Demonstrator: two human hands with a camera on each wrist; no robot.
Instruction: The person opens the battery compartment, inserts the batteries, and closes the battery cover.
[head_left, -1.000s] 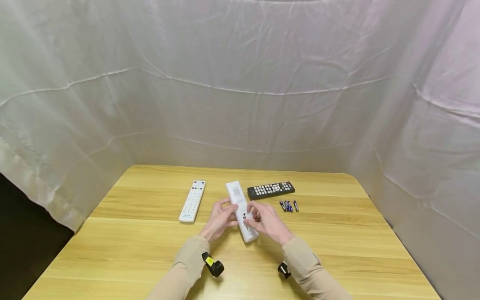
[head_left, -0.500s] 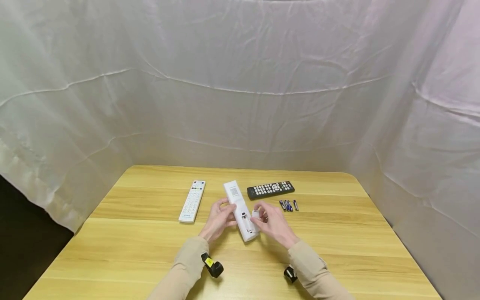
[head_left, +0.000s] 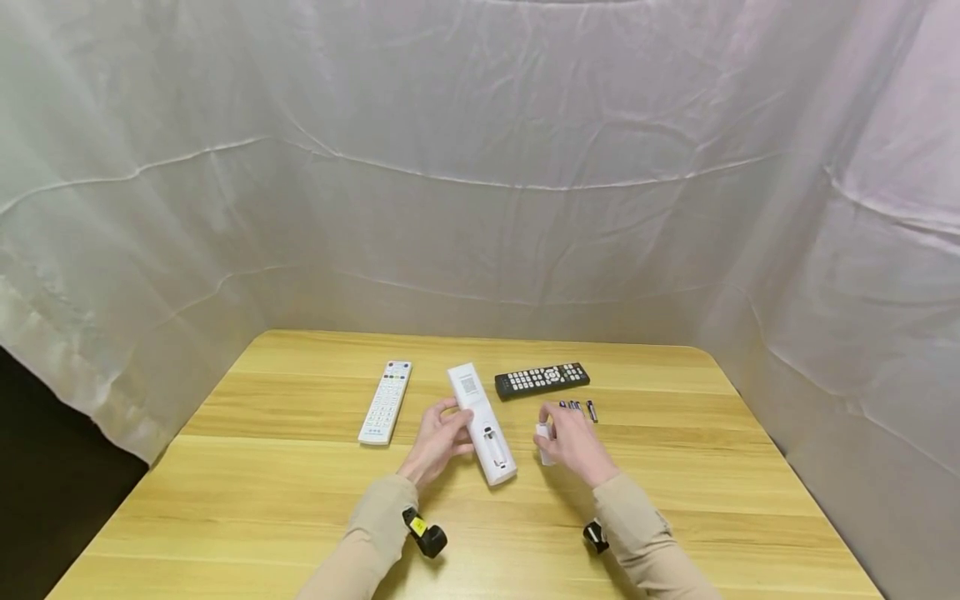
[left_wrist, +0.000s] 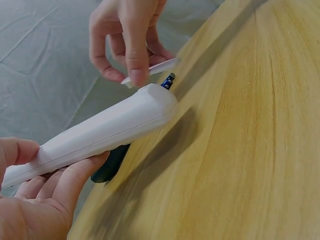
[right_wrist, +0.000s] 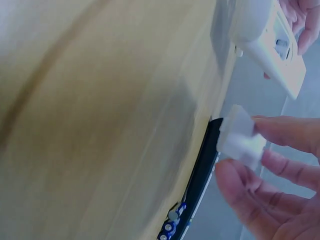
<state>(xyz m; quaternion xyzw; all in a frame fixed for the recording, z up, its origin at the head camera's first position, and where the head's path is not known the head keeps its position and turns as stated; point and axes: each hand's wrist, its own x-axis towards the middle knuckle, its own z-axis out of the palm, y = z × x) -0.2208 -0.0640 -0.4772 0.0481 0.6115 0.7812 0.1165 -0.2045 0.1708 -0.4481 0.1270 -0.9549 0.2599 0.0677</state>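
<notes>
A slip looks the likeliest mishap: the cover (right_wrist: 240, 136), small, smooth and held only at its edges, could drop to the table (head_left: 225, 500) should the pinch loosen. Loose batteries (head_left: 592, 412), lying just beyond the right hand (head_left: 573, 442), might roll if knuckles or cover brushed them, and the white remote (head_left: 482, 417), held above the wood with its bay (head_left: 494, 448) uncovered, could tip or twist if pressed at the end farthest from the grip. The left hand (head_left: 437, 437) grasps that remote partway along, thumb on one side, fingers beneath, closed only as far as its thickness. The right hand, fingers bent, pinches the cover between thumb and fingertips, clear of the remote. The black remote (head_left: 542, 380) lies beyond them, a second white remote (head_left: 385, 403) to the left, neither touched.
</notes>
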